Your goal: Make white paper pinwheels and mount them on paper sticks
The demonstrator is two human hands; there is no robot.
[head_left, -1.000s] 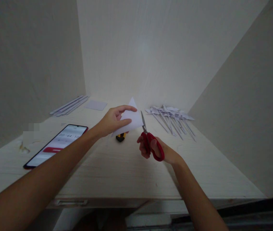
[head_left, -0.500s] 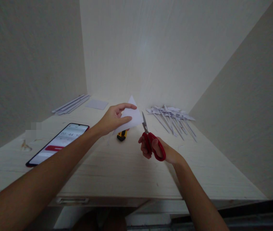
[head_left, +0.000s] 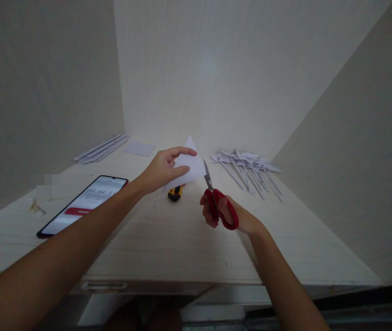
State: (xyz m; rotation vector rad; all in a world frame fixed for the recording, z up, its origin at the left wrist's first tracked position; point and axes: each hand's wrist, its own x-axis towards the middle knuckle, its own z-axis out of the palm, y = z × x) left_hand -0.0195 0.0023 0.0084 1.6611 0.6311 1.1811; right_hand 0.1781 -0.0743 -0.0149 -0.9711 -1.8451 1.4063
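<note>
Between thumb and fingers, my left hand (head_left: 164, 169) holds a white piece of paper (head_left: 193, 168) above the table, one pointed corner up. A pair of scissors with red handles (head_left: 228, 212) is in my right hand (head_left: 211, 211), fingers through the loops. Its blades point up and away, slightly parted, right at the paper's right-hand corner. Whether the edge lies between the blades I cannot tell. Under the paper, partly hidden, a yellow and black utility knife (head_left: 175, 193) lies on the table.
At the back right lies a pile of paper pinwheel-like shapes on sticks (head_left: 247, 165). Rolled paper sticks (head_left: 102, 149) and a flat paper square (head_left: 138, 148) rest at the back left. A phone (head_left: 78, 204) showing a timer lies partly beneath my left forearm. Walls enclose the table (head_left: 168, 248).
Almost nothing differs. The timer on the phone has advanced, and both hands, paper and scissors hold nearly the same positions.
</note>
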